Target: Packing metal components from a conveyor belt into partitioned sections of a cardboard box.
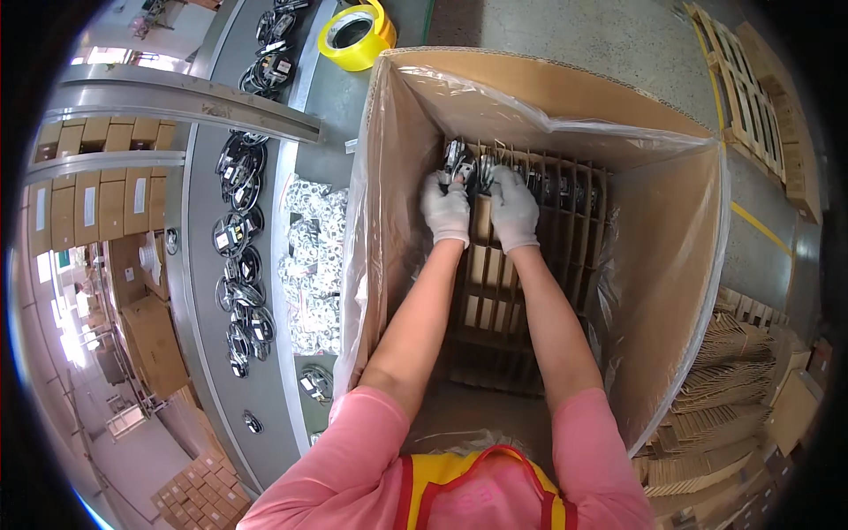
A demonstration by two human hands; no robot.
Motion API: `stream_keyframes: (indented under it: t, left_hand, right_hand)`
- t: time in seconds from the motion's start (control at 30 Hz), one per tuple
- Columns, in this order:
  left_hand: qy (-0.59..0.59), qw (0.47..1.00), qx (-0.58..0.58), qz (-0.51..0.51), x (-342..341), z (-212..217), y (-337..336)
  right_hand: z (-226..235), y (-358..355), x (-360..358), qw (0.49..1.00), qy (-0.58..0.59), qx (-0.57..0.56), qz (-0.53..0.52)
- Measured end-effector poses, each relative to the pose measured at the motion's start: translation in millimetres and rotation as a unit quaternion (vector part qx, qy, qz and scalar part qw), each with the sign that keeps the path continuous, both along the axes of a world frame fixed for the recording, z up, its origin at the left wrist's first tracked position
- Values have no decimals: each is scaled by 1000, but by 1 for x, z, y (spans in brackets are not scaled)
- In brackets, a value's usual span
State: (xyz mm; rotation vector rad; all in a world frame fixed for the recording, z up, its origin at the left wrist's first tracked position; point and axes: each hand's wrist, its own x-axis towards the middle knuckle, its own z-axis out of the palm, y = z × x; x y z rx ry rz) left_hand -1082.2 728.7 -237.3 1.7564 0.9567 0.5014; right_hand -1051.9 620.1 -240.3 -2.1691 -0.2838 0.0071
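Both my hands, in pale gloves, reach into a large cardboard box [649,296] lined with clear plastic. Inside it stands a cardboard divider grid [583,208], with dark parts [556,185] in several far slots. At the far left corner of the grid, my left hand [446,210] has its fingers closed on a black coiled cable [456,157] with light bits on it. Close beside it, my right hand [514,210] curls over the far slots with its fingers bent down. Whatever lies under those fingertips is mostly hidden.
Left of the box runs a grey conveyor [208,305] carrying several bundles of black coiled cable [237,231]. Between them lie clear bagged parts [314,265]. A yellow tape roll [353,37] rests near the box's far left corner. Stacked flat cardboard [729,389] and a wooden pallet [742,84] are at right.
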Motion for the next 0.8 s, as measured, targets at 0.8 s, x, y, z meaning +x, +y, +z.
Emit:
stream_keyframes:
  t: [0.8]
  left_hand:
    - [75,988,18,-135,5,-14,24]
  right_hand:
    - [53,20,37,969,236,10,-69]
